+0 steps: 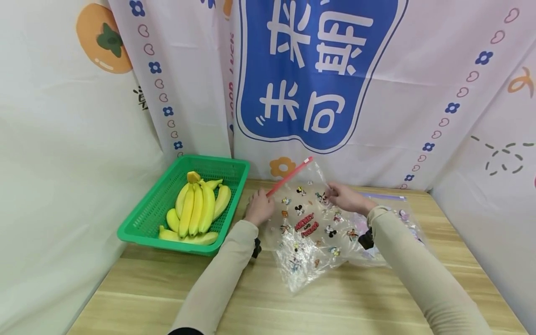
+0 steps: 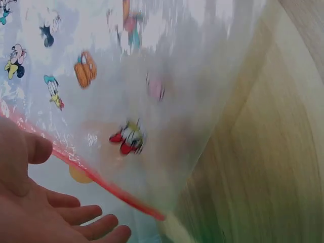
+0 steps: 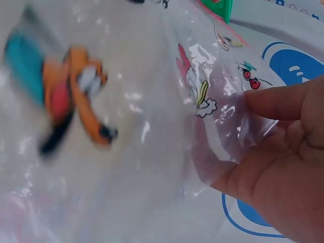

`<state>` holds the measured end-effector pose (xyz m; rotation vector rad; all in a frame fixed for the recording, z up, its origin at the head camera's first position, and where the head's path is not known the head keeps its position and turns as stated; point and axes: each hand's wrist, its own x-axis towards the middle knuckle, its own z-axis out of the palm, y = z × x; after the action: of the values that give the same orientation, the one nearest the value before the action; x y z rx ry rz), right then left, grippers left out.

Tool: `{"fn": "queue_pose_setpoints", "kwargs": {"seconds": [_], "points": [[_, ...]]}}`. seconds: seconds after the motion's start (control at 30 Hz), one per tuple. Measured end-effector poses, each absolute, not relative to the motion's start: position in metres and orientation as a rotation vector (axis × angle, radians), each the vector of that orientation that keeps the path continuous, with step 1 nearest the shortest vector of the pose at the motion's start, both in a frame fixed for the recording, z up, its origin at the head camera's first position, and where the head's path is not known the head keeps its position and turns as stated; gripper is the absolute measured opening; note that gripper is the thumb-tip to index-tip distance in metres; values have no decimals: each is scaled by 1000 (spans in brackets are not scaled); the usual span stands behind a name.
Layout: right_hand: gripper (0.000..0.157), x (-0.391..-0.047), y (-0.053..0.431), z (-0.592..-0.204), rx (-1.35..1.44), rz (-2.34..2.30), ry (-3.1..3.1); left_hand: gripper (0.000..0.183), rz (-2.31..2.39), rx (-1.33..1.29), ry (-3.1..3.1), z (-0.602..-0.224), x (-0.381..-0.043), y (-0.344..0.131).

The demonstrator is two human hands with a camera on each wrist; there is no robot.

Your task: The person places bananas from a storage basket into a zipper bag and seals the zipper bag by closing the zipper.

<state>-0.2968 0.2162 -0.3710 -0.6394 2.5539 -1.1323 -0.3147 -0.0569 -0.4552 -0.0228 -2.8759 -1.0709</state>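
A clear zipper bag (image 1: 310, 223) printed with cartoon characters is held up at a slant between both hands, its red zip strip (image 1: 289, 177) along the upper left. The left hand (image 1: 260, 207) grips the bag at the lower end of that strip; in the left wrist view its thumb (image 2: 39, 148) lies at the red edge, the other fingers spread below. Pinching the bag's right side edge is the right hand (image 1: 346, 198), whose thumb and finger show in the right wrist view with the film bunched between them (image 3: 238, 147).
A green plastic basket (image 1: 138, 218) stands at the left, with several yellow bananas (image 1: 195, 209) inside. Behind the right forearm, another clear bag with a purple zip strip (image 1: 383, 196) lies on the wooden table (image 1: 167, 288). Printed curtains (image 1: 201, 93) close off the back and sides.
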Motion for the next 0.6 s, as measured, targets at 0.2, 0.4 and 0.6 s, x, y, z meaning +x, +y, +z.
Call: {"fn": "queue_pose_setpoints", "kwargs": {"seconds": [0.2,0.4,0.6], "points": [[16,-302,217,-366,-690,-1081,2611,59,-1181,-59,-2851,-457,-316,-54],[16,-308,221,-368,-654,-1086,2664,56,-1268,-101,-2806,-459,-312,-50],[15,-308,223,-367,-556,-1076,2717,29,-1401,-143,-2769,-465,-305,-46]]}}
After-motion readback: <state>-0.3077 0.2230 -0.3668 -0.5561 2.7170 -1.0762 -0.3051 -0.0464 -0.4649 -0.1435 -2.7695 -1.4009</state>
